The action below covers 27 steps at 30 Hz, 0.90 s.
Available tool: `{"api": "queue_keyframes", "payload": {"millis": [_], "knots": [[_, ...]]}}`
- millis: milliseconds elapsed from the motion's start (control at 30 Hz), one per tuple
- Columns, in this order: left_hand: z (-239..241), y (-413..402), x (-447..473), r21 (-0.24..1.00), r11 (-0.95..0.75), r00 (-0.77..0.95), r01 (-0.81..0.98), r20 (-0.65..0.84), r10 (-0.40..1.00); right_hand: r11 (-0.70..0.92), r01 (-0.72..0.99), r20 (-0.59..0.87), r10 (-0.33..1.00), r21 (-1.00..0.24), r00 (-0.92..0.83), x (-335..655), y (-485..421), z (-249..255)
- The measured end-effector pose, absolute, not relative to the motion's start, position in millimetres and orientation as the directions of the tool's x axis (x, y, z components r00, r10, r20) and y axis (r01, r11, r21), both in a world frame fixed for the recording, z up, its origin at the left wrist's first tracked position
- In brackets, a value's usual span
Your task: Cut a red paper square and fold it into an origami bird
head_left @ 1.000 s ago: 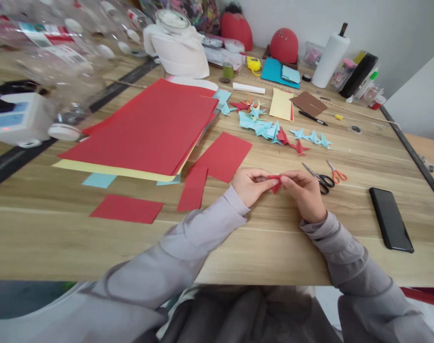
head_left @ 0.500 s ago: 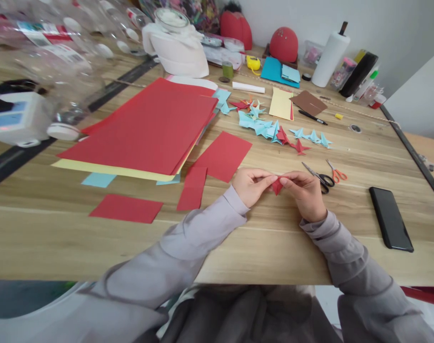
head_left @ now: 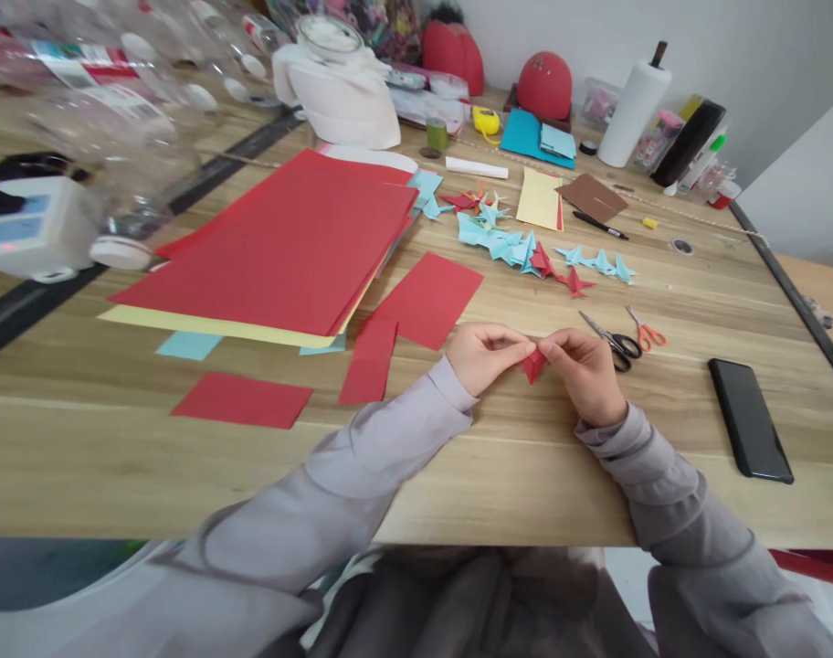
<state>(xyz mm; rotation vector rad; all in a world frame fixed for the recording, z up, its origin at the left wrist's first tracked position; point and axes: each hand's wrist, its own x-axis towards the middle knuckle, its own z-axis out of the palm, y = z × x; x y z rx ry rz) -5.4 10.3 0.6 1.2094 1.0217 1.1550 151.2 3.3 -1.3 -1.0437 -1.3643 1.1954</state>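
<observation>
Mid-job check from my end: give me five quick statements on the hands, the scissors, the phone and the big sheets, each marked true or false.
1. The left hand and the right hand both pinch the small folded red paper. True.
2. The phone lies to the left of both hands. False: it lies to their right.
3. The large red sheet lies over a yellow sheet. True.
4. The right hand holds the black-handled scissors. False: they lie on the table.
5. The orange-handled scissors lie beside the black-handled scissors. True.
</observation>
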Motion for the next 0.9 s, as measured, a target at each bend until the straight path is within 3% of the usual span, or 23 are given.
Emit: {"api": "queue_keyframes", "payload": {"millis": [433, 733, 900], "knots": [[5.3, 9.3, -9.5, 0.989, -0.109, 0.245, -0.103, 0.132, 0.960, 0.163, -0.032, 0.166, 0.969, -0.986, -0.183, 149.8, 0.0, 2.2], [0.3, 10.5, -6.3, 0.959, 0.122, 0.249, -0.256, -0.057, 0.967, 0.024, -0.164, 0.047, 0.989, -0.986, -0.137, 151.4, 2.0, -2.9], [-2.4, 10.7, -3.0, 0.939, 0.162, 0.190, -0.305, -0.106, 0.976, 0.026, -0.117, 0.038, 0.994, -0.993, -0.103, 149.1, 1.7, 1.5]]}}
